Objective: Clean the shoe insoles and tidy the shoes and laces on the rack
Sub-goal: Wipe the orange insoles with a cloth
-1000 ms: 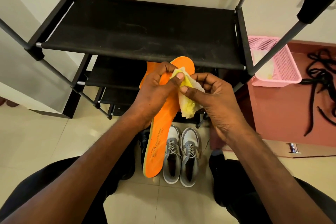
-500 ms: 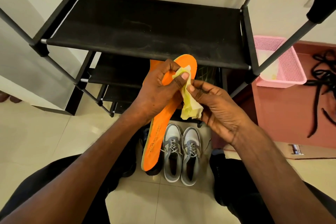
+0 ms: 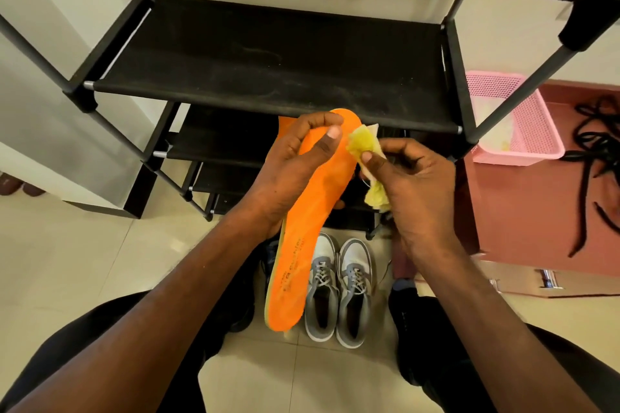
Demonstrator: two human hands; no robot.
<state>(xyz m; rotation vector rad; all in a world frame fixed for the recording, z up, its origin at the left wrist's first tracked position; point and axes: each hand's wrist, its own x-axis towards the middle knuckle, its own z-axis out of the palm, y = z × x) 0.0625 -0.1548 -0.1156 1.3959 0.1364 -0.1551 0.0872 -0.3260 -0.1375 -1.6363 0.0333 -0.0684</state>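
Observation:
My left hand (image 3: 295, 164) grips an orange insole (image 3: 302, 238) near its toe end, thumb across the top, and the insole hangs down toward the floor. A second orange insole (image 3: 285, 122) shows just behind it. My right hand (image 3: 409, 184) pinches a crumpled yellow and white cloth (image 3: 364, 144) beside the insole's right edge. Below them, a pair of grey and white sneakers (image 3: 339, 292) stands on the tiled floor with laces tied. The black shoe rack (image 3: 275, 67) stands in front of me with bare shelves.
A pink mesh basket (image 3: 523, 131) sits to the right of the rack on a reddish mat. Loose black laces (image 3: 597, 157) lie on that mat further right. Dark shoes (image 3: 406, 292) flank the sneakers near my knees. Pale floor tiles spread to the left.
My right hand pulled the cloth off the insole's top and moved it to the right. My left thumb let go of the cloth and now lies on the insole.

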